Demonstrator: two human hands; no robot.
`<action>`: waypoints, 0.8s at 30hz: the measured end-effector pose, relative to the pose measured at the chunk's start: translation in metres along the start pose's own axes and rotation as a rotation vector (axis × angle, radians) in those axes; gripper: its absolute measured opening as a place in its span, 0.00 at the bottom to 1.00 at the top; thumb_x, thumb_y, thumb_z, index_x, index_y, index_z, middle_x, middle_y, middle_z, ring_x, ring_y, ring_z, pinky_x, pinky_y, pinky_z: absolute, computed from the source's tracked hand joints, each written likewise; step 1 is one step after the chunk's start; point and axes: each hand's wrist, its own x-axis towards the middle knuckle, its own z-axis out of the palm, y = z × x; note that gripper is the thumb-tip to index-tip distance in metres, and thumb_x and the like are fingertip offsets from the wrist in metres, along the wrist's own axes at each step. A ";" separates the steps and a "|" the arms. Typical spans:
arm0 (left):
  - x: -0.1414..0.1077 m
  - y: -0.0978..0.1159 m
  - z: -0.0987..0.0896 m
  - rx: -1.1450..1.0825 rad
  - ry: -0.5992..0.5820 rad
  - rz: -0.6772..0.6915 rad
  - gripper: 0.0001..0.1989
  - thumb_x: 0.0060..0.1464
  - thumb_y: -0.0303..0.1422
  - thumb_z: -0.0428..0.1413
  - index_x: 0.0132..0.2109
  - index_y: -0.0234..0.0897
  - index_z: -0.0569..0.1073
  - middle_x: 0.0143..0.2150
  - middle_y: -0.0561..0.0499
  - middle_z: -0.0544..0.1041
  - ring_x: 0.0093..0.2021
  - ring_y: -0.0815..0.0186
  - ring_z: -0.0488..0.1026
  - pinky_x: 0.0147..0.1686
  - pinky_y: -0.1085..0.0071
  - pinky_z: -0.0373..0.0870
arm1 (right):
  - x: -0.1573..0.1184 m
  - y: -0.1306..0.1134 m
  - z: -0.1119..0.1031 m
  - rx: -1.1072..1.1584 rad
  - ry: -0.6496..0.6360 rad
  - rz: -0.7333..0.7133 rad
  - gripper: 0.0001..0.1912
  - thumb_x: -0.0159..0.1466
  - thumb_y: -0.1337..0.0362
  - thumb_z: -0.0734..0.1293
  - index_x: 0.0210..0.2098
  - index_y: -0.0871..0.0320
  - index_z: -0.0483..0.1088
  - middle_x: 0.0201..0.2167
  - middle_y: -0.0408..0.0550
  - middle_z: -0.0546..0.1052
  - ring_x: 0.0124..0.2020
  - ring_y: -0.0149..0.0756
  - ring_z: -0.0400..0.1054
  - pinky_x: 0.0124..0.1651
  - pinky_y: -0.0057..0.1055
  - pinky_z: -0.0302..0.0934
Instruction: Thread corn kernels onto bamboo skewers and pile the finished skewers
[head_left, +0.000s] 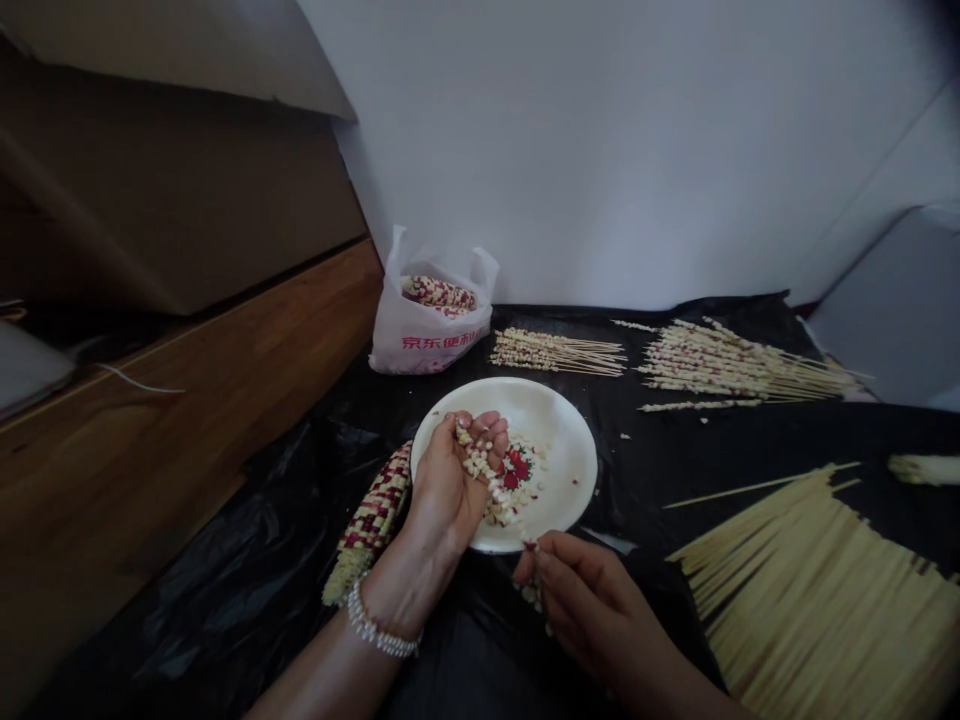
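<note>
My left hand (461, 465) is palm up over the white bowl (574, 480), fingers curled round a small heap of loose corn kernels (480, 462). More kernels (536, 465) lie in the bowl around its printed red flower. Just off the bowl's near rim, my right hand (589, 590) pinches a skewer strung with corn kernels (510, 508); its tip points toward my left palm, and my fingers hide part of it. Beside my left wrist rests a red-and-cream corn cob (375, 510), partly stripped at its near end.
Behind the bowl stands a white plastic bag (431, 345) of corn cobs. Two piles of filled skewers (555, 352) (720, 365) lie to its right. Bare skewers (817, 590) spread at the right near a pale stripped cob (922, 470). Black sheeting (247, 560) covers the floor.
</note>
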 end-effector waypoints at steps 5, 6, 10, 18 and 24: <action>-0.001 -0.002 0.004 0.015 0.055 -0.013 0.13 0.59 0.27 0.48 0.27 0.34 0.69 0.28 0.47 0.76 0.30 0.68 0.76 0.33 0.72 0.76 | -0.001 -0.002 0.002 -0.003 0.012 0.013 0.21 0.58 0.44 0.67 0.29 0.58 0.68 0.11 0.27 0.48 0.13 0.23 0.36 0.15 0.24 0.30; 0.000 -0.002 0.005 0.011 0.060 -0.007 0.13 0.59 0.27 0.48 0.26 0.34 0.68 0.28 0.47 0.76 0.29 0.68 0.76 0.33 0.72 0.76 | -0.001 -0.002 0.001 -0.006 0.016 0.008 0.22 0.58 0.44 0.67 0.29 0.58 0.68 0.11 0.26 0.48 0.13 0.23 0.36 0.15 0.24 0.30; 0.003 -0.002 0.009 -0.019 0.054 -0.019 0.14 0.61 0.28 0.47 0.27 0.34 0.68 0.29 0.47 0.77 0.30 0.68 0.77 0.34 0.72 0.76 | 0.001 -0.004 -0.002 -0.051 0.004 -0.014 0.21 0.61 0.46 0.65 0.32 0.59 0.69 0.10 0.27 0.51 0.11 0.22 0.39 0.14 0.22 0.34; -0.016 -0.021 0.016 0.048 -0.029 -0.242 0.16 0.63 0.36 0.46 0.38 0.28 0.73 0.33 0.42 0.78 0.32 0.65 0.77 0.33 0.71 0.76 | 0.006 -0.014 -0.016 -0.015 0.087 -0.077 0.17 0.65 0.51 0.64 0.37 0.60 0.70 0.11 0.29 0.60 0.09 0.22 0.45 0.13 0.21 0.40; -0.008 -0.022 0.016 0.130 -0.067 -0.218 0.06 0.59 0.28 0.53 0.37 0.29 0.74 0.30 0.46 0.77 0.27 0.70 0.75 0.28 0.76 0.74 | 0.007 -0.024 -0.023 0.000 0.075 -0.041 0.17 0.65 0.51 0.64 0.37 0.60 0.71 0.11 0.30 0.63 0.08 0.21 0.47 0.13 0.20 0.43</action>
